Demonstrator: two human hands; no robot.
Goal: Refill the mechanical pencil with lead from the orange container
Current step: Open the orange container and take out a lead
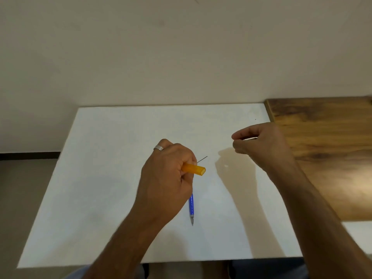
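My left hand [167,176] is hovering over the middle of the white table [112,178], forearm coming up from the lower left, knuckles turned up and fingers curled into a fist. It is clamping 2 things at once: the orange container [194,169], which is sticking out to the right between thumb and fingers, and the blue mechanical pencil [191,208], whose barrel is pointing down toward me with its metal tip just above the table. A thin dark lead [202,159] is poking out past the knuckles, just above the container, angled up to the right. A silver ring [159,147] is sitting on 1 finger of that hand.

My right hand [261,141] is raised to the right, well apart from the left, forearm running in from the lower right. Its thumb and fingers are pinching together; I am seeing a thin sliver between them but I cannot tell what it is. Behind that hand, a wooden board [326,141] is lying against the table's right edge.
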